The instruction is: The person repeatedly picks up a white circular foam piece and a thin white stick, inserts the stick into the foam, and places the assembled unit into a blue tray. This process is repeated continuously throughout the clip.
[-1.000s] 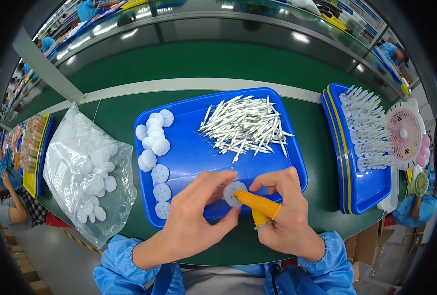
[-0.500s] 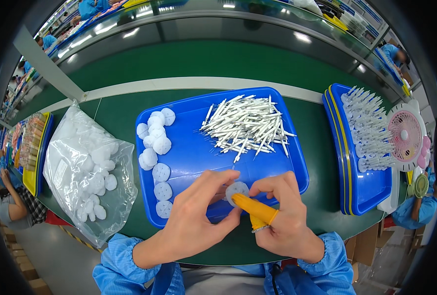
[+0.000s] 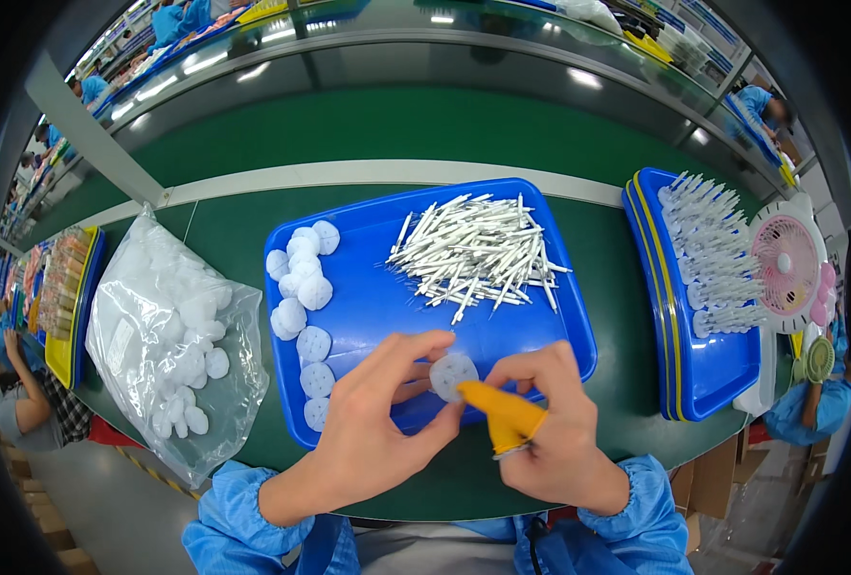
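Observation:
My left hand (image 3: 382,402) is closed on a round, whitish translucent disc (image 3: 453,377) by its edge, over the near side of a blue tray (image 3: 368,321). At the disc's right edge is my right hand (image 3: 550,422), fingers curled, with a yellow cover (image 3: 507,414) over one finger. The covered tip meets the disc's lower right rim; anything pinched there is too small or hidden to make out. In the tray, similar discs (image 3: 315,344) run down the left side. A heap of thin white sticks (image 3: 478,249) with fine wire-like ends fills its far right.
A clear plastic bag (image 3: 128,331) of white discs lies left of the tray. On the right stand stacked blue and yellow trays (image 3: 713,383) bearing upright white stick assemblies (image 3: 717,254), beside a pink and white fan (image 3: 787,264). Other people sit at nearby benches.
The disc has turned more face-up and moved slightly left. My right hand's covered fingertip has drawn back from across the disc to its rim.

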A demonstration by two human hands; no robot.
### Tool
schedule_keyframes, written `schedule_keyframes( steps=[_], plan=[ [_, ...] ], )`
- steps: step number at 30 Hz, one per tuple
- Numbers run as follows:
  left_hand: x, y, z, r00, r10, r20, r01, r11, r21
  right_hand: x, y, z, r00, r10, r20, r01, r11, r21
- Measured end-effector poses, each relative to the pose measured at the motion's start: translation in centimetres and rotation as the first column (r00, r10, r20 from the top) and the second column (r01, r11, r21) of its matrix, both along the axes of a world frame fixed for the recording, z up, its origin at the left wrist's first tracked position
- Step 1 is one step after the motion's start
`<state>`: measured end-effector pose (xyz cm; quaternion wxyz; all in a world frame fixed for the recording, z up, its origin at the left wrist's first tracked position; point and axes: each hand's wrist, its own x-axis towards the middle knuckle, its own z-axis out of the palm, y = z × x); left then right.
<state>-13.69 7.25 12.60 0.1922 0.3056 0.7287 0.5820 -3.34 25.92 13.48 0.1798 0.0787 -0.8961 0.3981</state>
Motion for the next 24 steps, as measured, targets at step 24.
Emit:
schedule_keyframes(
  steps=[24],
  plan=[
    [-0.2, 0.1, -0.5, 1.0, -0.015, -0.015, 0.013, 0.994, -0.106, 18.9, 27.4, 2.1, 0.228, -0.956, -0.185, 0.953, 0.18, 0.245]
  ],
)
